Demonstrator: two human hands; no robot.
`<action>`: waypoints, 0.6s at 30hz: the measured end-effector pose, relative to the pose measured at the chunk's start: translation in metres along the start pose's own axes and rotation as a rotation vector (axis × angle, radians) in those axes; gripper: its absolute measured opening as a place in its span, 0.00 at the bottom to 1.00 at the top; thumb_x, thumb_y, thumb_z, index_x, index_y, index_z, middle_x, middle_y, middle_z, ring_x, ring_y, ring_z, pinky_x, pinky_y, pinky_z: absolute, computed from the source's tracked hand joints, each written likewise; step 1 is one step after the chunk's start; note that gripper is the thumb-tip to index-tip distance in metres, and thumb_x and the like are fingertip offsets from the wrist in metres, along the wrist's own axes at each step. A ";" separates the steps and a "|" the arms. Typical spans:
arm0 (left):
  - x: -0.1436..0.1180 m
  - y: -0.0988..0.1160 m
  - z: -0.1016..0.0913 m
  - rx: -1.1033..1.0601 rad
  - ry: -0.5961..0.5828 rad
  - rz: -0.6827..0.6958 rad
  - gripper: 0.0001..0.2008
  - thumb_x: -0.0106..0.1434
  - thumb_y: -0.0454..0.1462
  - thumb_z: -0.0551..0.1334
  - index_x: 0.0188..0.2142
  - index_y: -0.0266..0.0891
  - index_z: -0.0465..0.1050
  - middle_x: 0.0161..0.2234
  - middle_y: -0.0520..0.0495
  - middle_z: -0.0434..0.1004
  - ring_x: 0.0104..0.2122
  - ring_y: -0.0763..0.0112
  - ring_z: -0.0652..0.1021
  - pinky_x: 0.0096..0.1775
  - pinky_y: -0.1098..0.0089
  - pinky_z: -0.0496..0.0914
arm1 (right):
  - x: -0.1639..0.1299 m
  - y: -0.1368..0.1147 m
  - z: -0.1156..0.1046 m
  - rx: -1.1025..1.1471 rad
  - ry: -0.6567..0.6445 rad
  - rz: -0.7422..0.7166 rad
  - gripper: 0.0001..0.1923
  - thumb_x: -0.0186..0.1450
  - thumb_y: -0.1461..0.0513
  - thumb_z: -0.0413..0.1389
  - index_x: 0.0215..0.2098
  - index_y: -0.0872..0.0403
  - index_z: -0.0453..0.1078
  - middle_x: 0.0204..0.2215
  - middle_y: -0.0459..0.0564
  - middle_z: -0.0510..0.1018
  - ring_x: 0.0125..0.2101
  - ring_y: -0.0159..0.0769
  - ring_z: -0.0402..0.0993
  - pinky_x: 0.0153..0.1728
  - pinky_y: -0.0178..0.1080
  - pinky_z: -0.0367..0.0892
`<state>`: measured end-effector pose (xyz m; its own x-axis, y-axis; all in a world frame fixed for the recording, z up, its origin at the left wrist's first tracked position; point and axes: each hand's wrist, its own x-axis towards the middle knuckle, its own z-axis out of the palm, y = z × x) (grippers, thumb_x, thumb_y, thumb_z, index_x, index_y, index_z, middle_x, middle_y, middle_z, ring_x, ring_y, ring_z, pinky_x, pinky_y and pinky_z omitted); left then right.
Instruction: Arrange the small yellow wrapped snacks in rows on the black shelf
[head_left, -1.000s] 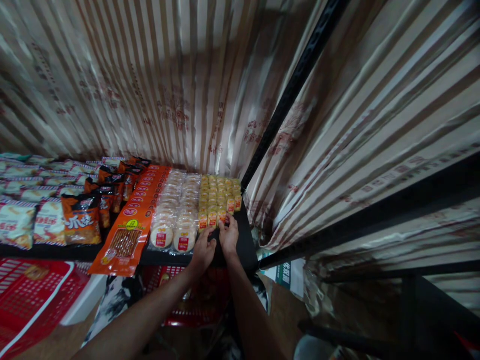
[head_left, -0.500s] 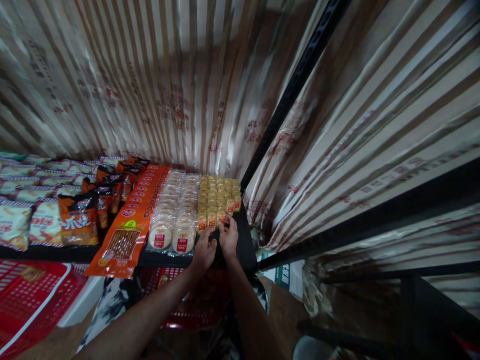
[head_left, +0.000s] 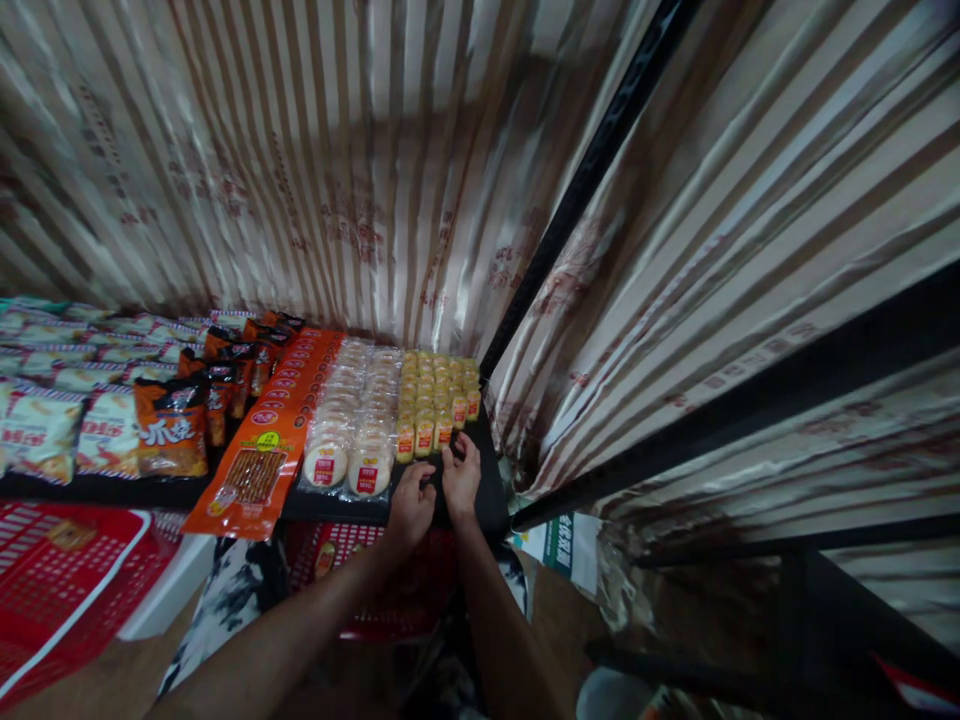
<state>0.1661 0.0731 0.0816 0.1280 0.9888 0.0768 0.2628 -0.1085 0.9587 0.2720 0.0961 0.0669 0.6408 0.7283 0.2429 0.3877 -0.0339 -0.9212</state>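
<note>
Left hand (head_left: 411,503): centre of frame, at the shelf's front edge, fingers curled, close beside the right hand; whether anything is pinched, cannot tell.
Right hand (head_left: 461,472): just right of the left, a little further up the frame, fingertips at the front row of yellow packs (head_left: 437,400); grip cannot be made out.
Yellow packs: small, glossy, upright, set in tight rows on the right end of the shelf (head_left: 491,490); block runs lengthways away from the hands, toward the curtain.
Key relation: packs lie straight ahead and just above both hands in the frame; right hand nearer, touching or nearly touching the front row.
Round packs (head_left: 352,430): clear wrap, pale discs with red labels, two columns just left of the yellow packs.
Orange packs (head_left: 274,430): flat, long, overhanging the front edge, further left.
Curtain (head_left: 360,160): striped, shiny, folded, behind and right.
Basket (head_left: 67,560): red plastic mesh, lower left.
</note>
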 end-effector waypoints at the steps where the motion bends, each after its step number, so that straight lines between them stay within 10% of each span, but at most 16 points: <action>1: -0.003 -0.001 0.000 0.014 -0.016 0.004 0.16 0.52 0.25 0.53 0.38 0.37 0.72 0.42 0.44 0.75 0.43 0.68 0.75 0.50 0.63 0.68 | -0.004 -0.001 -0.002 -0.012 0.009 -0.001 0.23 0.60 0.55 0.50 0.49 0.59 0.64 0.47 0.61 0.69 0.44 0.39 0.70 0.40 0.41 0.71; 12: -0.041 -0.007 -0.034 0.126 -0.207 -0.028 0.12 0.58 0.30 0.49 0.29 0.38 0.72 0.30 0.48 0.76 0.33 0.72 0.75 0.39 0.72 0.69 | -0.083 -0.018 -0.014 0.148 -0.082 0.162 0.19 0.62 0.54 0.46 0.46 0.57 0.65 0.39 0.55 0.76 0.34 0.34 0.75 0.33 0.36 0.70; 18: -0.071 -0.032 -0.067 0.316 -0.409 -0.091 0.14 0.58 0.30 0.50 0.32 0.37 0.75 0.33 0.46 0.78 0.34 0.69 0.75 0.39 0.71 0.67 | -0.144 -0.009 -0.019 -0.123 -0.274 -0.004 0.16 0.64 0.56 0.45 0.40 0.56 0.70 0.38 0.55 0.78 0.40 0.38 0.74 0.45 0.40 0.66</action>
<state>0.0842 0.0128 0.0634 0.4375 0.8818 -0.1764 0.5578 -0.1122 0.8223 0.1888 -0.0219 0.0455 0.4430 0.8856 0.1395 0.4776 -0.1015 -0.8727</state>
